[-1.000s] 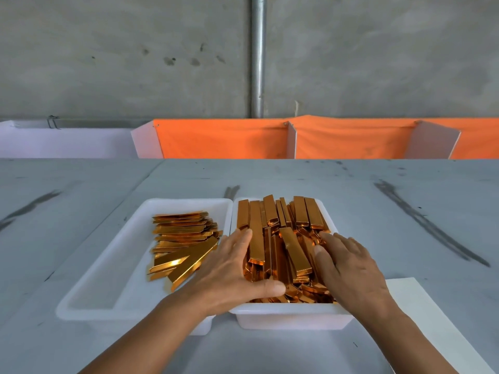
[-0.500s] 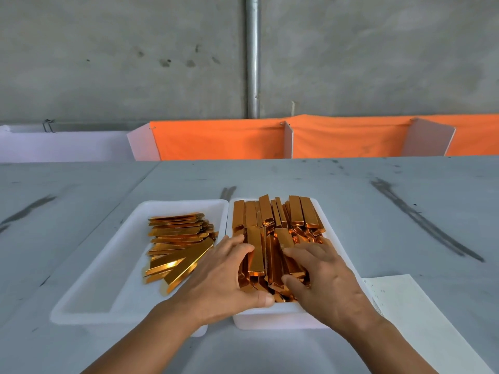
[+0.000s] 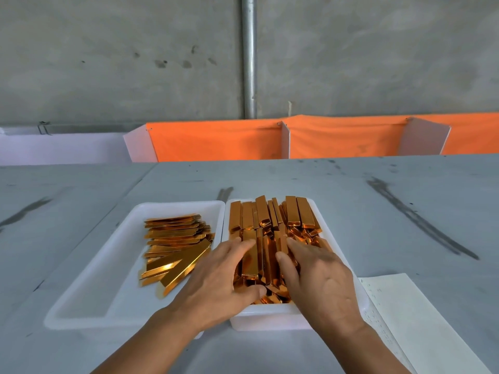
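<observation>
Two white trays stand side by side on a grey table. The right tray [image 3: 270, 318] is heaped with shiny copper-gold folded boxes [image 3: 291, 214]. The left tray [image 3: 89, 300] holds a pile of flat gold strips [image 3: 172, 247] at its far right. My left hand [image 3: 216, 282] lies over the near left of the heap, fingers stretched along the boxes, thumb at the near edge. My right hand [image 3: 316, 276] rests on the heap's near right, fingers pointing in towards the left hand. A few boxes stand between the two hands.
A white sheet of paper [image 3: 410, 319] lies on the table right of the right tray. Orange cloth panels with white dividers [image 3: 221, 141] line the table's far edge, in front of a concrete wall with a metal pipe [image 3: 249, 58]. Dark scuffs [image 3: 415, 220] mark the table.
My right hand slid left from the heap's right side onto its middle, closing towards the left hand. The left hand stayed on the near left of the heap.
</observation>
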